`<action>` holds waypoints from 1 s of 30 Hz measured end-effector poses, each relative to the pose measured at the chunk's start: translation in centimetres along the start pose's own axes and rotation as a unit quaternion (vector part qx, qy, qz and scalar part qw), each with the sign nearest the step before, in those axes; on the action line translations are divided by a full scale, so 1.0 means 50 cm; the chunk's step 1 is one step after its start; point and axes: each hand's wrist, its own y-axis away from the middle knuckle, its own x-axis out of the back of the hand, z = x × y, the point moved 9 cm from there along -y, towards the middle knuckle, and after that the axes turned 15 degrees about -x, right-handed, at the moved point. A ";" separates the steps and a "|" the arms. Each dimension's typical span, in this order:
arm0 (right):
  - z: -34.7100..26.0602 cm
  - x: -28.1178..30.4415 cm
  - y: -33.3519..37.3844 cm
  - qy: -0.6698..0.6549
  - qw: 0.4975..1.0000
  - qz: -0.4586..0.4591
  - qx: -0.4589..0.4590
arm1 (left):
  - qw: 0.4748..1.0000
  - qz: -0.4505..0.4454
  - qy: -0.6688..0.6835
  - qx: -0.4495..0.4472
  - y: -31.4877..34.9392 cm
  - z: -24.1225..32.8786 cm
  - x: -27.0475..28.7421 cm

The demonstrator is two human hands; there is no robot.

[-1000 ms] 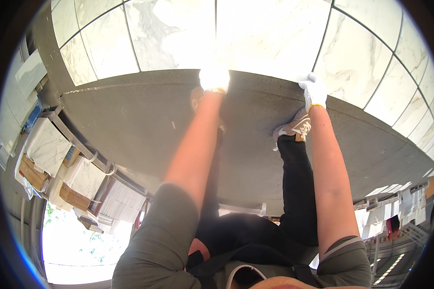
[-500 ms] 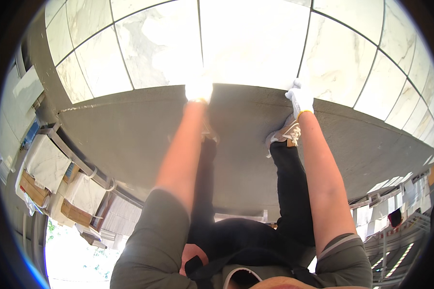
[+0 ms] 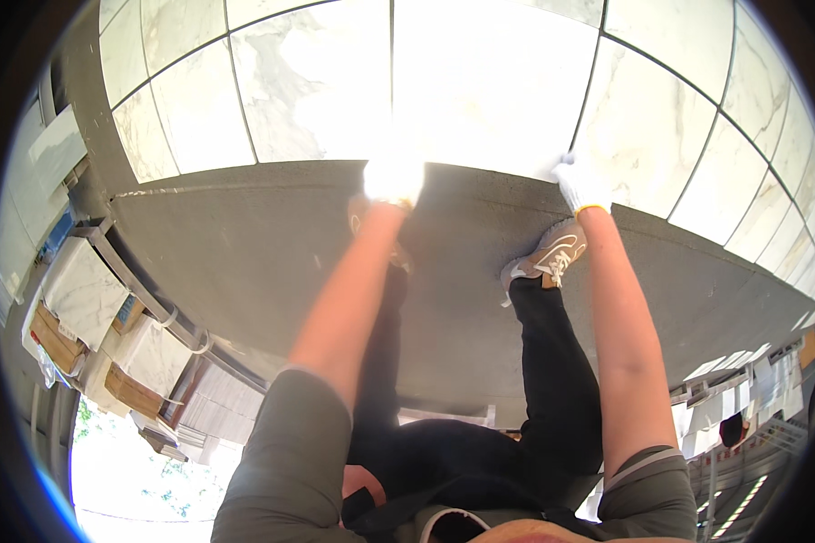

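Observation:
A large white marble-look tile lies in front of me among others, with dark joints at its sides. My left hand, in a white glove, is at the near edge of the tiles by the left joint; glare washes out its fingers. My right hand, in a white glove with a yellow cuff, is at the tile's near right corner. Its fingers are bent at the edge there, seemingly gripping it.
Grey bare floor stretches from the tile edge back under me. My right shoe stands close behind my right hand; the left shoe is partly behind my left forearm. At the left are stacked tiles and cardboard boxes beyond a metal rail.
The whole view has shifted slightly, with tiles and hands now farther right in the picture. My left hand has edged right along the tile edge. My right hand stays near the same corner.

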 end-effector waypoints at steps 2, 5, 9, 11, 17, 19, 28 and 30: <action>-0.115 0.092 0.007 -0.099 0.979 0.110 0.138 | 0.999 -0.014 0.002 0.030 -0.023 -0.028 0.036; -0.279 0.212 -0.002 -0.058 0.947 0.212 0.235 | 0.996 0.069 -0.036 -0.052 -0.116 0.004 0.094; -0.429 0.290 -0.022 0.071 0.915 0.277 0.286 | 0.953 0.128 -0.040 -0.271 -0.336 0.104 0.151; -0.442 0.307 -0.015 0.029 0.903 0.307 0.298 | 0.937 0.115 -0.094 -0.315 -0.421 0.143 0.158; -0.436 0.295 -0.035 0.042 0.911 0.308 0.269 | 0.920 0.114 -0.138 -0.349 -0.436 0.196 0.192; -0.438 0.290 -0.035 0.081 0.905 0.308 0.281 | 0.930 0.084 -0.145 -0.326 -0.437 0.203 0.195; -0.441 0.289 -0.034 0.136 0.922 0.259 0.253 | 0.923 0.096 -0.165 -0.334 -0.444 0.214 0.200; -0.440 0.290 -0.038 0.148 0.928 0.252 0.230 | 0.943 0.046 -0.161 -0.287 -0.451 0.202 0.187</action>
